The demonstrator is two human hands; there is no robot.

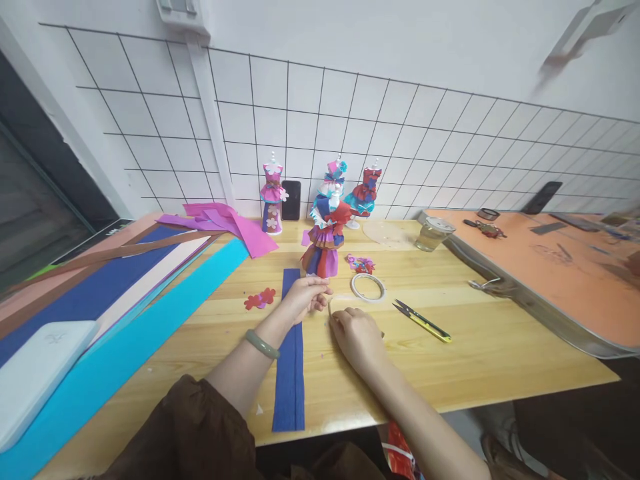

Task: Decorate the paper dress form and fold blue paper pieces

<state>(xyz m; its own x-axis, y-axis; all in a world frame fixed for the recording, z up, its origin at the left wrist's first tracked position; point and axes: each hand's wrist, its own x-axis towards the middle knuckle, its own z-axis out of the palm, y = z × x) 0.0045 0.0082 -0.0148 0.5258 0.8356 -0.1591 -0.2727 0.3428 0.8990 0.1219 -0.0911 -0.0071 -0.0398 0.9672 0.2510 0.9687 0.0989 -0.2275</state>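
My left hand [309, 297], with a green bangle [263, 344] on its wrist, reaches over a long blue crepe paper strip [289, 373]. Its fingers are curled together, and whatever they pinch is too small to make out. Close by on the right, my right hand [356, 333] is closed low over the table; a thin tan edge shows at its fingertips, but its kind is unclear. Just beyond both hands stands a small dress form [327, 230] in ruffled paper of several colours. A tape roll [369, 287] and yellow-handled thread snips [423, 321] lie to the right.
Coloured paper sheets [200, 287] and a white box-like device [45, 373] cover the left side. Two more dressed forms, one pink [273, 197] and one red [370, 190], stand at the wall beside a phone [291, 200]. A glass cup [434, 233] is at back right. Red paper flowers [260, 299] lie left.
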